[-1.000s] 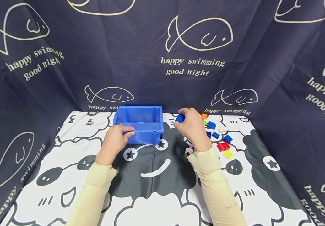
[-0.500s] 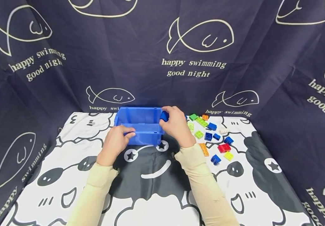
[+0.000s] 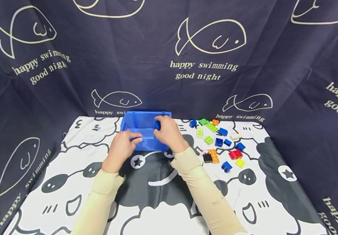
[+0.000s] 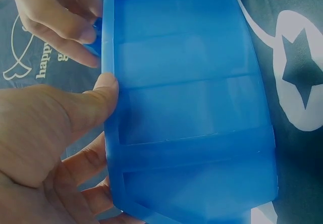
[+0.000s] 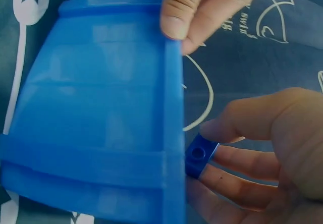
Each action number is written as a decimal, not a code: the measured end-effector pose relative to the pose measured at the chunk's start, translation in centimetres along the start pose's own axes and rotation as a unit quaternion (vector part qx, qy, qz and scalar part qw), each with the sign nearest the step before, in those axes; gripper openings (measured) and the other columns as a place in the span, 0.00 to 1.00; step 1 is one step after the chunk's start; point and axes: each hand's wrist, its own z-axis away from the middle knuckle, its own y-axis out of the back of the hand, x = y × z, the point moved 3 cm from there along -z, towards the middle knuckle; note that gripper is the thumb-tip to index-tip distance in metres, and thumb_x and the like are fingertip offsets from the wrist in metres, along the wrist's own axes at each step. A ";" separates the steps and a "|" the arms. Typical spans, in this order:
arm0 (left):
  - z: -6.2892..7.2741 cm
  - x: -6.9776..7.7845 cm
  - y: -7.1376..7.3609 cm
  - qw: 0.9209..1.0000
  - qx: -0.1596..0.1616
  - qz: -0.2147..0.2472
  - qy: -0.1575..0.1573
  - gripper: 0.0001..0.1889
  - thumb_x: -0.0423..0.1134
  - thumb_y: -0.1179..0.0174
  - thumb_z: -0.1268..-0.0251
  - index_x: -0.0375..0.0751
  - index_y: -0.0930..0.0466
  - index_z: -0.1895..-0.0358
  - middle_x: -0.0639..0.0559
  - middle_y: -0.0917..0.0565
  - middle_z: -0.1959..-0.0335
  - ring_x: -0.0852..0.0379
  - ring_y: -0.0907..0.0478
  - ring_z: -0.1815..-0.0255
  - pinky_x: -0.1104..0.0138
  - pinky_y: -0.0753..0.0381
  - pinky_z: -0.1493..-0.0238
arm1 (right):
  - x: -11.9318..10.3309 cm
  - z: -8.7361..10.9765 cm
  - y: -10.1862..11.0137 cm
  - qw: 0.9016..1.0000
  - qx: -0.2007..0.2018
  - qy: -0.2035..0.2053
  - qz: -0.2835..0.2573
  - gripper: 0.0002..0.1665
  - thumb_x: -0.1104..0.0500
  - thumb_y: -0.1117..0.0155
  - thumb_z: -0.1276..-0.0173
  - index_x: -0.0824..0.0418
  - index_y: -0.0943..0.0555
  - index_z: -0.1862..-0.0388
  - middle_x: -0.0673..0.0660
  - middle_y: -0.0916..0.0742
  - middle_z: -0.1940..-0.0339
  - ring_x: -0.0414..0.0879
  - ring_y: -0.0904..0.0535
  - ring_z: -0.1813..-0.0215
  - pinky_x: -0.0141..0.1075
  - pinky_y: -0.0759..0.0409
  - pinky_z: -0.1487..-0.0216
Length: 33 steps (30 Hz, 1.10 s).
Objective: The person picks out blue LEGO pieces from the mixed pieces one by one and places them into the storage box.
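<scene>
Mid-frame, my right grip (image 3: 168, 132) is pinching a blue toy brick (image 5: 200, 155), my left grip (image 3: 122, 143) the blue bin (image 3: 149, 144); releasing low should limit bouncing.

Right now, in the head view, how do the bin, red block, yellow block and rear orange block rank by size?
Bin
Red block
Yellow block
Rear orange block, looking smallest, but it lies farther from the camera, so its true size is unsure.
</scene>
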 end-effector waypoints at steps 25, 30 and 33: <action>-0.1 0.1 0.0 1.000 0.006 -0.002 -0.005 0.12 0.43 0.25 0.38 0.46 0.07 0.53 0.44 0.09 0.54 0.41 0.13 0.48 0.47 0.17 0.50 | 0.3 -0.5 -1.7 0.999 -0.033 -0.012 -0.008 0.25 0.59 0.31 0.35 0.64 0.16 0.38 0.62 0.13 0.43 0.55 0.18 0.38 0.47 0.21 0.36; -0.1 0.1 -0.1 1.000 0.005 -0.001 -0.008 0.12 0.42 0.25 0.38 0.46 0.07 0.53 0.44 0.09 0.54 0.40 0.13 0.49 0.47 0.17 0.51 | 0.5 -0.2 -0.9 1.000 -0.016 -0.013 -0.019 0.23 0.58 0.33 0.32 0.64 0.15 0.40 0.62 0.12 0.43 0.56 0.18 0.38 0.48 0.22 0.35; -0.1 0.0 -0.1 1.000 0.007 0.001 -0.006 0.12 0.41 0.25 0.38 0.46 0.07 0.53 0.44 0.09 0.55 0.40 0.13 0.49 0.47 0.17 0.52 | 0.6 0.0 0.0 1.000 0.008 -0.002 -0.026 0.22 0.59 0.34 0.32 0.64 0.15 0.40 0.62 0.12 0.44 0.56 0.17 0.39 0.48 0.21 0.36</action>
